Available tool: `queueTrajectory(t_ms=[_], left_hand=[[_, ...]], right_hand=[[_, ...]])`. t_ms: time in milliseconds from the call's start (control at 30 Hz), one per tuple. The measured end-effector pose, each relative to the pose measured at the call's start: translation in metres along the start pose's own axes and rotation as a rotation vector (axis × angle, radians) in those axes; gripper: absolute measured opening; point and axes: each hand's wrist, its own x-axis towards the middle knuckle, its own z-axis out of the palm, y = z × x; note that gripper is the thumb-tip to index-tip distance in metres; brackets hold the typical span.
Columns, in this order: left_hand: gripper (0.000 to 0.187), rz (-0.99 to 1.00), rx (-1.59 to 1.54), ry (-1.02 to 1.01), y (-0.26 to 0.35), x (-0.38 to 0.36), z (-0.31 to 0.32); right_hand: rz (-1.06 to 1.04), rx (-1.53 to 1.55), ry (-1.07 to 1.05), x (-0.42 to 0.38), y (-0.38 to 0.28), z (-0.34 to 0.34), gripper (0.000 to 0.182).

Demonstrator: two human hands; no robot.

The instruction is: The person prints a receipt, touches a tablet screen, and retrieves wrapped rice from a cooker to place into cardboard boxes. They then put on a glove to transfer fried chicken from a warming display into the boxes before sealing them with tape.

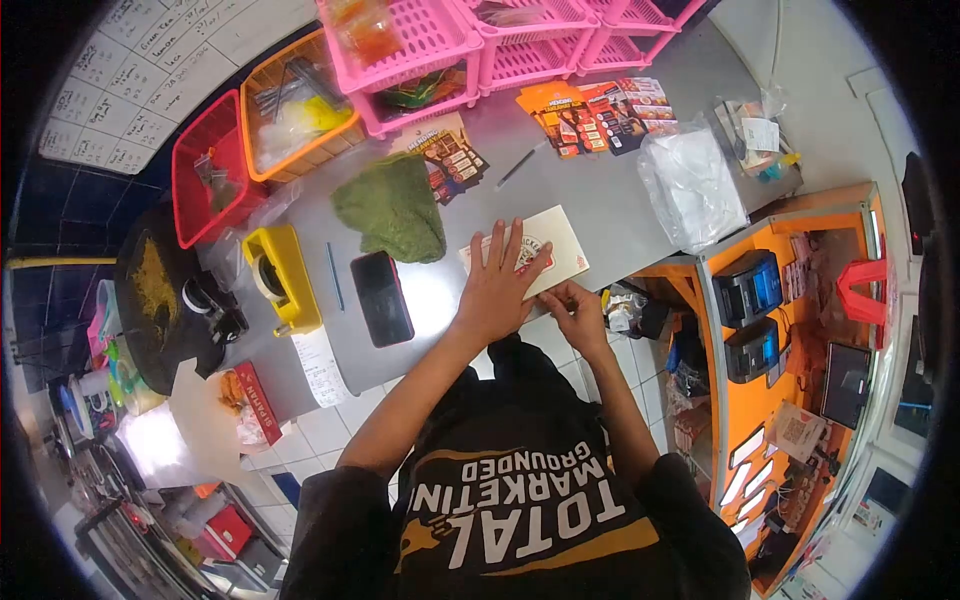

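Note:
A flat cream paper [562, 252] with a round printed logo lies near the front edge of the grey table. My left hand [498, 280] rests palm down on it with the fingers spread, covering part of the logo. At the paper's near edge, my right hand [577, 318] is closed in a pinch on its lower border; the fingertips are partly hidden. A crumpled green cloth [392, 208] and a dark phone [382, 298] with a red edge lie to the left of my left hand.
Pink baskets [405, 45], an orange basket [298, 110] and a red basket [212, 180] line the back. Flyers [590, 118], a pen [517, 167] and a plastic-wrapped white stack [690, 185] lie beyond the paper. Left are a yellow tape dispenser [283, 280] and a receipt [318, 367].

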Motion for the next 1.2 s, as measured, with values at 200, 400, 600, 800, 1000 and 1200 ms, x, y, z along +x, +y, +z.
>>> queueTrajectory(t_ms=[200,400,600,800,1000,1200], left_hand=[[0.080,-0.017,0.029,-0.031,0.001,0.003,0.000],[0.084,-0.038,0.050,-0.098,0.002,0.007,-0.009],[0.091,-0.022,-0.145,0.019,-0.009,-0.038,-0.017],[0.055,-0.771,-0.727,0.565,-0.039,-0.259,-0.015],[0.030,-1.418,-1.059,1.399,-0.117,-0.438,-0.035],[0.028,-1.651,-1.207,1.436,-0.147,-0.509,-0.059]], right_hand=[[-0.630,-0.581,0.217,0.005,-0.016,-0.007,0.024],[-0.859,-0.879,0.000,0.029,-0.019,-0.031,0.044],[-0.571,-0.986,-0.144,0.031,-0.072,-0.024,0.085],[-0.640,-0.704,-0.014,-0.020,-0.134,0.064,0.079],[-0.720,-0.443,-0.270,-0.053,-0.146,0.255,0.036],[-0.787,-0.494,-0.428,-0.072,-0.188,0.387,0.030]])
